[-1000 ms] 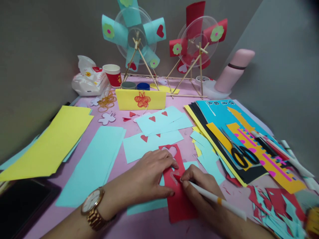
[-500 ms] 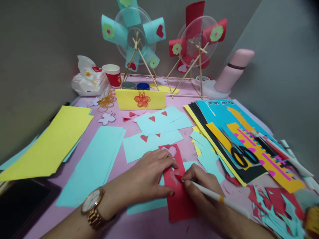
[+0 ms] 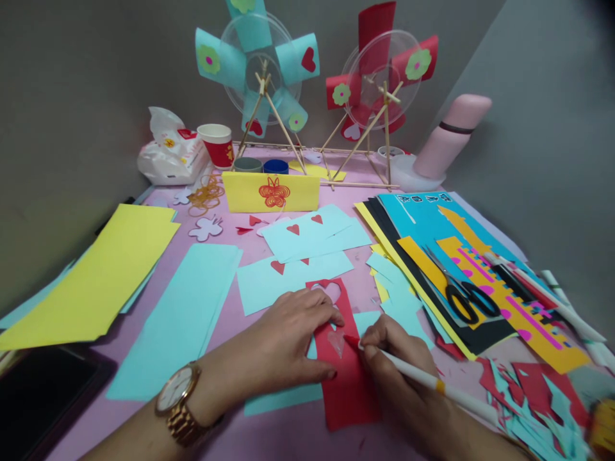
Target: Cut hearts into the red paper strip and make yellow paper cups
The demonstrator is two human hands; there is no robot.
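A red paper strip [image 3: 348, 390] lies on the pink tabletop near the front, with a heart-shaped hole [image 3: 328, 292] near its far end and a second heart hole [image 3: 336, 340] lower down. My left hand [image 3: 288, 342], with a gold watch [image 3: 179, 402] at its wrist, lies flat on the strip's left side and pins it down. My right hand [image 3: 394, 365] grips a white pen-shaped craft knife [image 3: 446, 392] and also pinches a small red cut-out piece [image 3: 352, 340] beside the lower hole.
Light blue sheets [image 3: 180, 317] with red hearts and a yellow stack [image 3: 103, 272] lie to the left. Black scissors [image 3: 464, 294] rest on coloured card at right. Red and blue scraps [image 3: 538, 394] litter the front right. Two paper windmills [image 3: 262, 70], cups and a pink bottle [image 3: 451, 134] stand behind.
My right hand has drawn slightly right, lifting the small red piece out and uncovering the lower heart hole. My left hand has stayed put.
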